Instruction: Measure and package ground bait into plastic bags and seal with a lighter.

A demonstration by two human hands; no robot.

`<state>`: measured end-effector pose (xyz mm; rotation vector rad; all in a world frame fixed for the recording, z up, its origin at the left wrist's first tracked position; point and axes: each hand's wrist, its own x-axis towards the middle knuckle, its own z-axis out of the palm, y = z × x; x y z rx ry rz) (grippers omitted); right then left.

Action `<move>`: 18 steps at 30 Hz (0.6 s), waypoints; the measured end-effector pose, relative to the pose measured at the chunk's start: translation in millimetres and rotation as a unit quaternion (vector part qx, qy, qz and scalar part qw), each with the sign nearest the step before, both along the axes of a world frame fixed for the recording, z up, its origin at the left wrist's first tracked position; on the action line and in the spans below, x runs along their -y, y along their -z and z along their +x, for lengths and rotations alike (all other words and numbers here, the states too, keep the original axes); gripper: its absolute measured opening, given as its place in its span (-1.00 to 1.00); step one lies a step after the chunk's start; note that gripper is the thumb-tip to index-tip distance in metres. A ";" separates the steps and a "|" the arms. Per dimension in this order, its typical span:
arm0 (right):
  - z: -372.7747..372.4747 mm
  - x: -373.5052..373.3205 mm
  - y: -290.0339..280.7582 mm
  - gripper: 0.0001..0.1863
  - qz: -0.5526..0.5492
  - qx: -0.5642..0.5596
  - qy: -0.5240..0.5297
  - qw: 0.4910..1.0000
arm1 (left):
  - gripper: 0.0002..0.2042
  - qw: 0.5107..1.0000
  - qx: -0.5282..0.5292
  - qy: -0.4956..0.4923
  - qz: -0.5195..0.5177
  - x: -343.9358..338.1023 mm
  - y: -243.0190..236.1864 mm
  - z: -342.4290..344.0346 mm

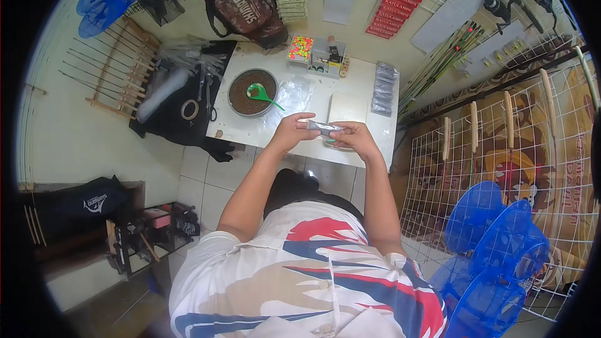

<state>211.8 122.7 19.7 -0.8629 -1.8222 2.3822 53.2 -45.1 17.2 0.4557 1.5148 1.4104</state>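
Observation:
Between both hands, over the near edge of the white table (241,128), I hold a small clear plastic packet (325,128) with dark contents. My left hand (292,134) pinches its left end, and my right hand (358,141) has closed on the right end. A round metal bowl (238,112) of brown crumbly material stands left of the packet, a green spoon (258,92) resting in it. Clear plastic bags (294,95) lie beside the bowl. Beyond my right hand sits a flat white box-like object (348,105), partly hidden by the hand.
Filled packets (384,87) lie in an overlapping row at the table's right. A divided tray (325,66) and bright beads (301,48) stand at the back. Left are scissors (213,112) and a tape roll (189,109) on black cloth. Blue nets (494,238) hang at right.

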 end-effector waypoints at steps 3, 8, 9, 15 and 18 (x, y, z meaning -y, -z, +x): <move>0.6 -0.7 0.5 -0.57 0.016 -0.020 0.019 1.000 | -0.42 0.999 0.019 -0.014 0.026 0.5 5.5 0.8; 0.1 -2.4 -12.7 -0.65 0.105 -0.001 0.012 0.994 | -0.44 0.985 0.165 -0.028 0.049 1.5 8.2 -0.6; 0.4 -3.0 -11.6 -0.69 0.117 -0.004 0.018 0.993 | -0.44 0.985 0.165 -0.026 0.049 0.1 7.4 -1.6; 0.8 -7.9 8.6 -0.74 0.244 -0.091 0.032 0.965 | -0.48 0.975 0.218 -0.001 0.041 -8.1 5.5 -5.8; 3.1 -9.1 9.1 -0.70 0.285 -0.118 0.029 0.951 | -0.47 0.981 0.195 0.001 0.003 -9.9 2.5 -5.3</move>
